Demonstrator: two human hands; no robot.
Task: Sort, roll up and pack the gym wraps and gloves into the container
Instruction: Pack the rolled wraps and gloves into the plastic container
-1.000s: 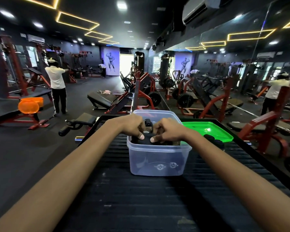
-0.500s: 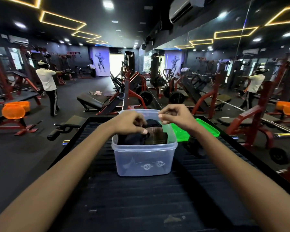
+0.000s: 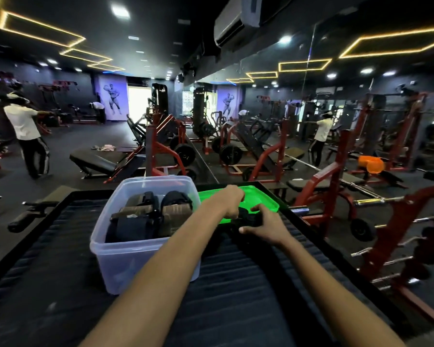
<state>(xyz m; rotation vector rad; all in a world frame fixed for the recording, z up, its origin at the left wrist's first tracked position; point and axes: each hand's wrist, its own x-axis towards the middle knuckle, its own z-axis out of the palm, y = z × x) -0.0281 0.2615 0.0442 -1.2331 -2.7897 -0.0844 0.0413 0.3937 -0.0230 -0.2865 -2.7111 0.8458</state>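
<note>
A clear plastic container (image 3: 125, 259) stands on the black ribbed surface (image 3: 236, 284), holding several rolled black and brown wraps (image 3: 148, 216). To its right, both hands meet over a black gym item (image 3: 246, 217) lying at the near edge of the green lid (image 3: 261, 196). My left hand (image 3: 229, 200) has its fingers curled down onto the item. My right hand (image 3: 263, 225) grips it from the near side with thumb and fingers. What kind of item it is cannot be told, since the hands hide most of it.
The black surface has a raised rim (image 3: 318, 234) along its right side. Red weight machines (image 3: 268, 156) and benches (image 3: 93, 162) fill the floor beyond. A person in a white shirt (image 3: 25, 136) stands far left. A mirror wall is on the right.
Both hands left the container and moved right to the black item beside the green lid. The view swung right, so the container sits further left.
</note>
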